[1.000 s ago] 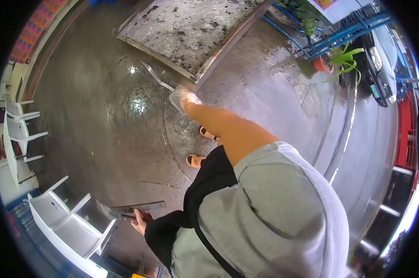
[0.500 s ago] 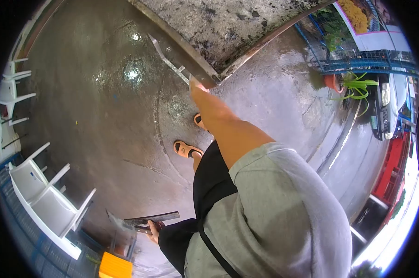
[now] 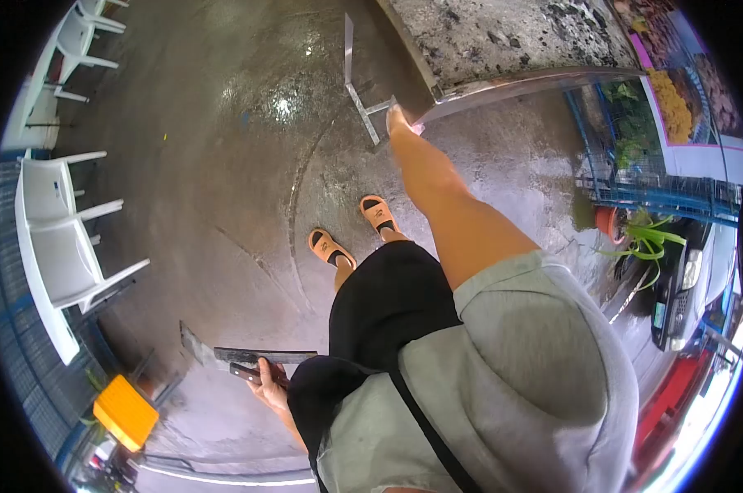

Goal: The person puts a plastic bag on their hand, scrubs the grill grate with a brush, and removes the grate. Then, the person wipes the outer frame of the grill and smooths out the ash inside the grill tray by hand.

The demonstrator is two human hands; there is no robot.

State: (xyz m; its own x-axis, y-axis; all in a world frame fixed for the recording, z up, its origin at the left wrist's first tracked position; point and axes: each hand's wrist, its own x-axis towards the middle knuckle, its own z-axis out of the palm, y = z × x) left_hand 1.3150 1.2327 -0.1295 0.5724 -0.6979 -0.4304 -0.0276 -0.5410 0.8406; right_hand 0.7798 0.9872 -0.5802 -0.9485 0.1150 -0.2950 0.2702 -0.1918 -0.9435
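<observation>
Wet floor (image 3: 215, 189) surrounds you; upper centre, your right hand (image 3: 397, 117) grips a metal tool (image 3: 354, 97), which lies leftward, long axis running up-frame beside the speckled slab (image 3: 511, 41); lower left, your left hand (image 3: 270, 388) clasps brown-handled tools (image 3: 244, 372).

A paved outdoor yard, with the look of a food stall's forecourt.
The floor (image 3: 223, 181) is wet, scuffed concrete that shines in patches. White plastic armchairs (image 3: 63, 263) stand along the left, beside blue mesh fencing (image 3: 16, 329). A low bench (image 3: 544, 85) with a raised edge has a pale top flecked with black, charred-looking bits. A banner (image 3: 675, 103) at upper right carries pictures of what seem to be food. Below it are a potted plant (image 3: 650, 238) and a dark vehicle (image 3: 675, 304), with bright daylight at the lower right.
</observation>
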